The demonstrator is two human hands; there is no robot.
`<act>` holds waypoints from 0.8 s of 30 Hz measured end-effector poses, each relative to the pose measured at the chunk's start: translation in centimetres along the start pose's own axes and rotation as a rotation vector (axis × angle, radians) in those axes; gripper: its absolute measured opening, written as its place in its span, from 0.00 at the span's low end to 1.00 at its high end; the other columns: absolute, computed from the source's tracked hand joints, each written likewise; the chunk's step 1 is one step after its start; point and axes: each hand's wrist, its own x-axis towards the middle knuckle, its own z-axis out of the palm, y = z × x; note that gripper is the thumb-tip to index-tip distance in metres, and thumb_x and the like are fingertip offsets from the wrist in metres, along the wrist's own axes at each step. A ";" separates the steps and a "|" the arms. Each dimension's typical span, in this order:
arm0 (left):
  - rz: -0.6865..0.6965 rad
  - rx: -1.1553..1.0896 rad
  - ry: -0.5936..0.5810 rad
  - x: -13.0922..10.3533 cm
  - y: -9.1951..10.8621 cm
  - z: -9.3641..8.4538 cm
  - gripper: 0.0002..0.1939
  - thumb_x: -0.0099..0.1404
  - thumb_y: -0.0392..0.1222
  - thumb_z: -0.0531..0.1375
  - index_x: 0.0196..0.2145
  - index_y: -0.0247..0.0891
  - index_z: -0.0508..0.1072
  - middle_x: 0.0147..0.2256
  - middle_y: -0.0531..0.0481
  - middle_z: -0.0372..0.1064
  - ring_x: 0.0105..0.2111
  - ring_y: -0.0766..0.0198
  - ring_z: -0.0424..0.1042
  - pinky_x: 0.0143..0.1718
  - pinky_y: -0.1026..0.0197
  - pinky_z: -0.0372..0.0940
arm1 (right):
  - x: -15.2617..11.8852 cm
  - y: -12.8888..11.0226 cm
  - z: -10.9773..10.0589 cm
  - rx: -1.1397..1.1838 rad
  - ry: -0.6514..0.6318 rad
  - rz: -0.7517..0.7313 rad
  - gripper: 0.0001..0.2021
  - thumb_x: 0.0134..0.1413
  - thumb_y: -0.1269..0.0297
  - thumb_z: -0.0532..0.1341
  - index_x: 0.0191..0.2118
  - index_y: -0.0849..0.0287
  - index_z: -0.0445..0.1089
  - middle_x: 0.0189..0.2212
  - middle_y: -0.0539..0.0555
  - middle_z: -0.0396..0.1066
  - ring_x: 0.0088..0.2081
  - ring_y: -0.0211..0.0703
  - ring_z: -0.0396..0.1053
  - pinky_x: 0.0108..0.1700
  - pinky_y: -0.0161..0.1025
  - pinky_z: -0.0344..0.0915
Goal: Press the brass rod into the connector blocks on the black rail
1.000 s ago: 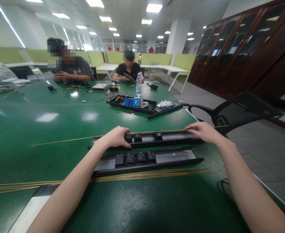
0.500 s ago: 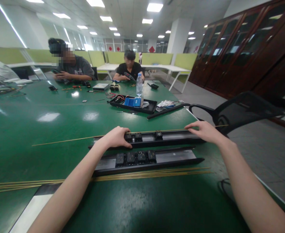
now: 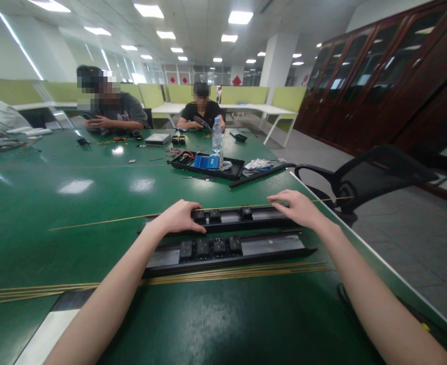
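My left hand (image 3: 179, 215) spans the left part of the rear black channel (image 3: 227, 229), thumb at its front wall and fingers at the back. A long thin brass rod (image 3: 97, 221) runs along the channel's back edge, passing by that hand. Over the right part, my right hand (image 3: 295, 207) has its thumb and forefinger apart, with the rod between or just beside them; firm contact cannot be made out. Small black blocks (image 3: 246, 213) sit inside the rear channel. Closer to me lies a second black channel (image 3: 272, 246) holding several black square blocks (image 3: 202, 248).
Several brass rods (image 3: 208, 275) lie in front of the near channel. Beyond are a black tray (image 3: 231, 170) of parts, a water bottle (image 3: 216, 136), gloves (image 3: 257, 167) and a black strip (image 3: 257, 177). A chair (image 3: 375, 167) stands right. Two people sit across the table.
My right hand has moved left along the brass rod, above the rear channel. The left hand, rod and channels keep their places; the view has shifted slightly.
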 end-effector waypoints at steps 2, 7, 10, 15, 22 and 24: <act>0.005 0.005 0.005 -0.1 0.0 0.0 0.36 0.49 0.64 0.68 0.49 0.38 0.78 0.42 0.44 0.80 0.39 0.52 0.77 0.38 0.59 0.66 | 0.2 -0.6 0.2 0.000 -0.004 -0.027 0.15 0.63 0.60 0.57 0.48 0.54 0.78 0.43 0.56 0.79 0.45 0.51 0.75 0.49 0.49 0.70; -0.018 0.070 0.063 -0.5 -0.1 0.8 0.38 0.50 0.66 0.67 0.52 0.39 0.76 0.45 0.43 0.80 0.43 0.50 0.77 0.42 0.57 0.67 | 0.4 -1.4 0.5 0.006 0.003 -0.053 0.13 0.63 0.61 0.58 0.47 0.54 0.78 0.43 0.55 0.79 0.45 0.49 0.75 0.49 0.47 0.70; -0.023 0.123 0.119 -0.8 -0.1 1.4 0.40 0.52 0.68 0.65 0.55 0.41 0.74 0.49 0.42 0.78 0.48 0.47 0.76 0.47 0.54 0.67 | 0.4 -1.6 0.8 0.013 -0.001 -0.058 0.13 0.64 0.61 0.58 0.47 0.54 0.79 0.43 0.55 0.79 0.45 0.48 0.75 0.49 0.47 0.70; -0.003 0.141 0.201 -1.5 -0.4 1.8 0.41 0.53 0.70 0.64 0.58 0.42 0.72 0.51 0.42 0.76 0.49 0.48 0.74 0.50 0.53 0.67 | 0.5 -2.0 1.3 0.005 -0.007 -0.058 0.13 0.64 0.62 0.57 0.47 0.53 0.79 0.43 0.54 0.79 0.44 0.48 0.75 0.48 0.47 0.70; 0.038 0.125 0.300 -1.9 -0.7 2.1 0.40 0.53 0.69 0.65 0.56 0.41 0.72 0.49 0.42 0.75 0.49 0.49 0.72 0.54 0.51 0.64 | 0.6 -2.6 1.6 -0.017 0.034 -0.062 0.13 0.63 0.63 0.58 0.47 0.52 0.79 0.42 0.55 0.80 0.44 0.50 0.75 0.48 0.49 0.70; 0.060 0.102 0.321 -1.8 -0.5 2.2 0.39 0.54 0.68 0.66 0.56 0.42 0.72 0.51 0.43 0.75 0.50 0.50 0.72 0.55 0.51 0.63 | 0.6 -2.8 1.5 -0.021 0.048 -0.062 0.13 0.63 0.63 0.58 0.48 0.53 0.78 0.43 0.56 0.79 0.45 0.50 0.74 0.49 0.50 0.69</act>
